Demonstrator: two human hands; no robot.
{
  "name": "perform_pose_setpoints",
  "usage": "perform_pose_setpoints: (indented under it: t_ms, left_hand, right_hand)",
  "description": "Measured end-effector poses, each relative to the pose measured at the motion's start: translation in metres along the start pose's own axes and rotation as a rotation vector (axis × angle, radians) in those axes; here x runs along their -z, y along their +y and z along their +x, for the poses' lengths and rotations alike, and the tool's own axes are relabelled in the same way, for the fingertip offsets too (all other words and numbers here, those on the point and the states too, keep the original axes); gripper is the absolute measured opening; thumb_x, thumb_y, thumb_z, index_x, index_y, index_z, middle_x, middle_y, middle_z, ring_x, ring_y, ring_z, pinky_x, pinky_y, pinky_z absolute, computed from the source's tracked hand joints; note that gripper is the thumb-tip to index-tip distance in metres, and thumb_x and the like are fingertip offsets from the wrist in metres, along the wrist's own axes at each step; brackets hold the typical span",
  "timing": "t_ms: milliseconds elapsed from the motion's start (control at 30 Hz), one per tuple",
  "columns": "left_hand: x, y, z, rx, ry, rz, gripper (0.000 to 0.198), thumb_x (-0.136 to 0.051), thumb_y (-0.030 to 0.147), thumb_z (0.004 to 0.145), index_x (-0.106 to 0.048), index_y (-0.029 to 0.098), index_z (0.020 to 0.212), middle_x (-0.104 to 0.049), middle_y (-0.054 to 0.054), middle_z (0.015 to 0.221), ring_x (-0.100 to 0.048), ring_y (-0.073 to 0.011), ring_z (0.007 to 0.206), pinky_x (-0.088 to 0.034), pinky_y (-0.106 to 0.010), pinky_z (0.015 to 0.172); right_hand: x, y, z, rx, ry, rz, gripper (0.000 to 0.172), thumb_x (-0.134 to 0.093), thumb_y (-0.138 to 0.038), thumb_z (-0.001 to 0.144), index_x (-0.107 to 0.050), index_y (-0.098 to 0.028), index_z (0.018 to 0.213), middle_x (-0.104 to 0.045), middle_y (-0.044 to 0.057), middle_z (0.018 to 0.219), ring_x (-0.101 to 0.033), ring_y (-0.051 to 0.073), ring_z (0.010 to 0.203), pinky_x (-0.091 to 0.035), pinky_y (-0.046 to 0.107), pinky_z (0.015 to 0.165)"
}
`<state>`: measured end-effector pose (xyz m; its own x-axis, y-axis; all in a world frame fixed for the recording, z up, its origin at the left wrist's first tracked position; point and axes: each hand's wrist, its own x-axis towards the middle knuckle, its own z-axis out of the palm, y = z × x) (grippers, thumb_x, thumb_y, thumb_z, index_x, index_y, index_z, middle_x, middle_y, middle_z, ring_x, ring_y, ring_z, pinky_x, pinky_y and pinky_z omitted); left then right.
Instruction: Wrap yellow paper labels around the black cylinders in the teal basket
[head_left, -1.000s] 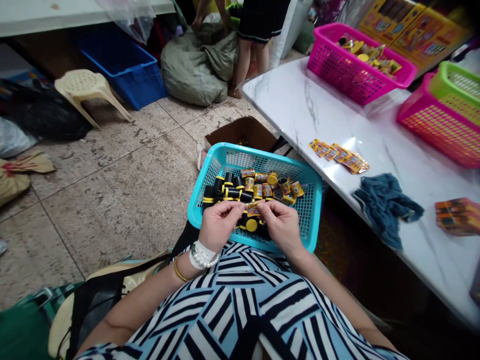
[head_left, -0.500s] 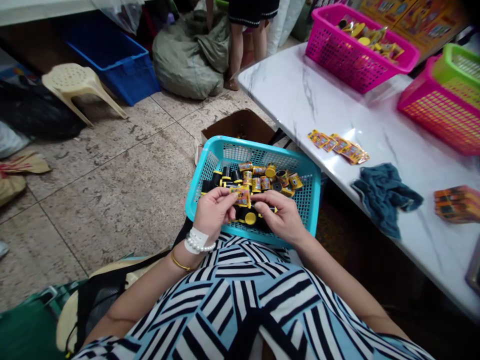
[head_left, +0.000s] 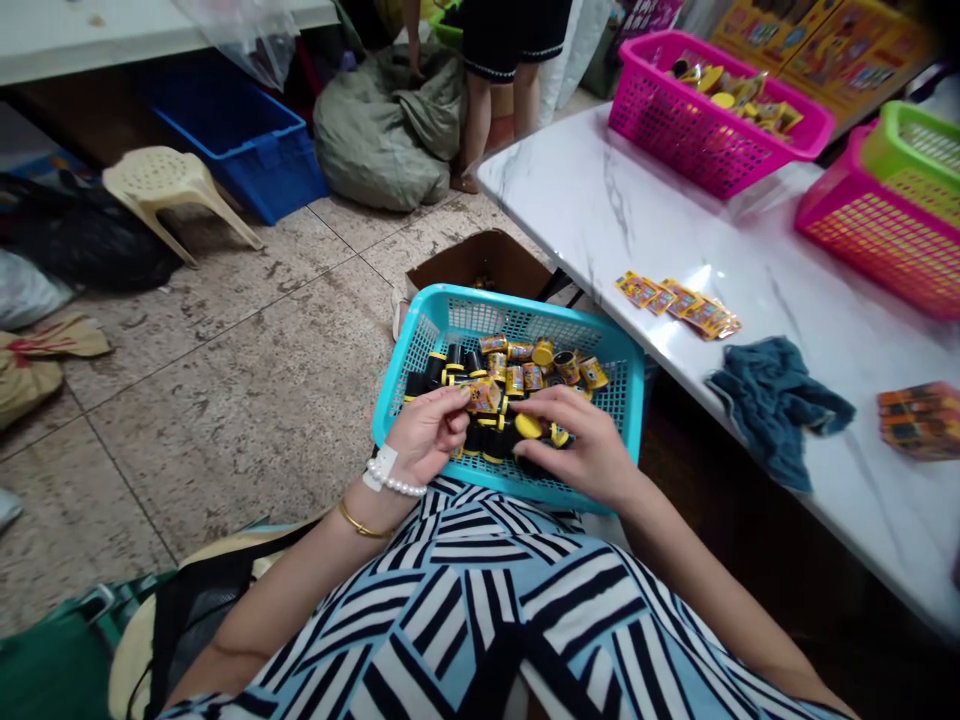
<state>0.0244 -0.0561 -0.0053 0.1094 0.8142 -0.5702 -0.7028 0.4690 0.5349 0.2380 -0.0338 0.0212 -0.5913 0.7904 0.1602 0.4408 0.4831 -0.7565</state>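
On my lap sits a turquoise basket with several small black canisters with yellow lids and several wrapped in yellow printed labels. My left hand, over the basket's near left part, pinches a small yellow printed label between thumb and forefinger. To its right, my right hand has its thumb and fingers around a black canister with a yellow lid. The canister's lower part is dark and partly hidden by the fingers.
At right, a white marbled table bears a row of yellow label packs, a blue cloth and a pink basket. An open cardboard box stands beyond my basket. Another person's legs are farther back.
My right hand has moved away from the label, its fingers now around a yellow-lidded canister. My left hand still pinches the label, slightly to the left. The view has tilted slightly upward.
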Motion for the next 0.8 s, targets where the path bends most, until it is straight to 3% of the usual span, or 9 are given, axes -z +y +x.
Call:
perform_pose_setpoints:
  t_ms: [133,267,500,667,733,800]
  left_hand:
    - [-0.004,-0.004,0.005,0.063,-0.030,-0.018,0.023,-0.080,0.015,0.067,-0.067,0.008,0.084,-0.059,0.001,0.072,-0.042,0.0003,0.046,-0.021,-0.009,0.034]
    - [-0.010,-0.007,0.007,0.114,-0.070,-0.036,0.023,-0.080,0.014,0.068,-0.067,0.009,0.087,-0.059,0.001,0.074,-0.041,0.0009,0.045,-0.022,-0.009,0.034]
    - [-0.015,-0.010,0.009,0.119,-0.081,-0.110,0.022,-0.079,0.014,0.069,-0.066,0.009,0.086,-0.059,0.002,0.072,-0.039,0.0015,0.043,-0.023,-0.008,0.034]
    - [-0.016,-0.012,0.009,0.069,-0.084,-0.027,0.027,-0.082,0.020,0.066,-0.065,0.009,0.084,-0.061,0.001,0.072,-0.040,0.0011,0.043,-0.023,-0.009,0.034]
    - [-0.016,-0.013,0.008,0.037,-0.073,0.000,0.030,-0.083,0.024,0.066,-0.066,0.009,0.085,-0.060,0.001,0.072,-0.041,0.0007,0.043,-0.022,-0.010,0.035]
    - [-0.015,-0.013,0.006,-0.004,-0.051,0.020,0.032,-0.084,0.026,0.064,-0.065,0.009,0.083,-0.059,0.001,0.071,-0.042,-0.0001,0.045,-0.021,-0.011,0.035]
  right_hand:
    - [0.002,-0.001,0.000,-0.245,0.278,0.463,0.036,-0.077,-0.041,0.077,-0.071,-0.026,0.110,-0.069,0.007,0.108,-0.068,0.022,0.095,-0.057,0.036,0.084]
    - [-0.010,0.003,0.004,-0.362,0.387,0.585,0.038,-0.079,-0.043,0.074,-0.071,-0.024,0.106,-0.074,0.006,0.107,-0.070,0.022,0.096,-0.058,0.037,0.087]
    - [-0.012,0.004,0.005,-0.312,0.390,0.429,0.033,-0.075,-0.035,0.080,-0.067,-0.023,0.109,-0.073,0.007,0.107,-0.071,0.021,0.094,-0.059,0.038,0.089]
    - [-0.016,-0.001,0.003,-0.181,0.378,0.175,0.032,-0.073,-0.030,0.081,-0.063,-0.024,0.111,-0.066,0.011,0.127,-0.064,0.026,0.117,-0.053,0.044,0.102]
    - [-0.020,0.000,0.004,-0.193,0.356,0.252,0.033,-0.073,-0.031,0.082,-0.059,-0.024,0.111,-0.065,0.011,0.130,-0.065,0.025,0.117,-0.053,0.043,0.102]
    - [-0.025,0.002,0.006,-0.237,0.319,0.403,0.033,-0.074,-0.033,0.080,-0.056,-0.025,0.107,-0.070,0.009,0.119,-0.069,0.023,0.105,-0.057,0.039,0.095]
